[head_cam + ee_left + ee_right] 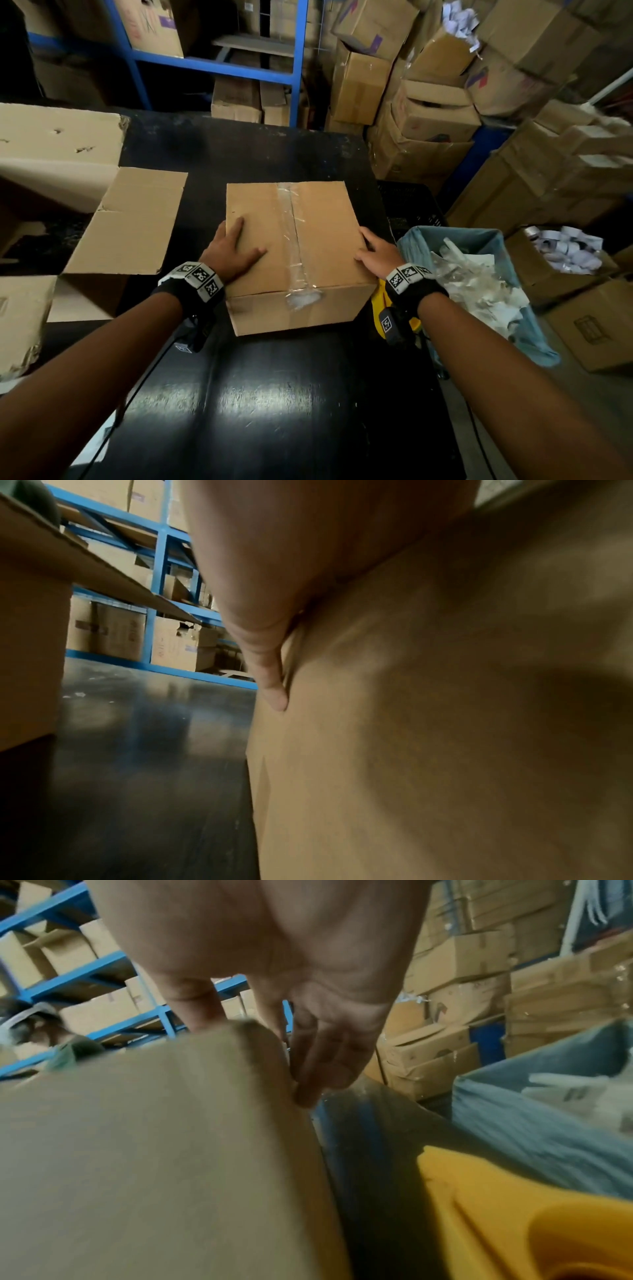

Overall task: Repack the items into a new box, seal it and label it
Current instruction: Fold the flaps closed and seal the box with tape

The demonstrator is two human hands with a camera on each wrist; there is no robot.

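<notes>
Straight-fingered, left hand [233, 250] and right hand [376, 253] are bracing the box [325, 222] at its sides; pressing evenly should prevent slipping.

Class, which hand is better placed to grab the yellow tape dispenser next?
Right: the right hand rests on the taped box beside the yellow tape dispenser; the left hand is across the box.

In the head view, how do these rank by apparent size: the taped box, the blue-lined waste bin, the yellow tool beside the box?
1. taped box: largest, though only narrowly.
2. blue-lined waste bin: close behind; partly hidden, so unsure.
3. yellow tool: clearly smallest, mostly hidden.
</notes>
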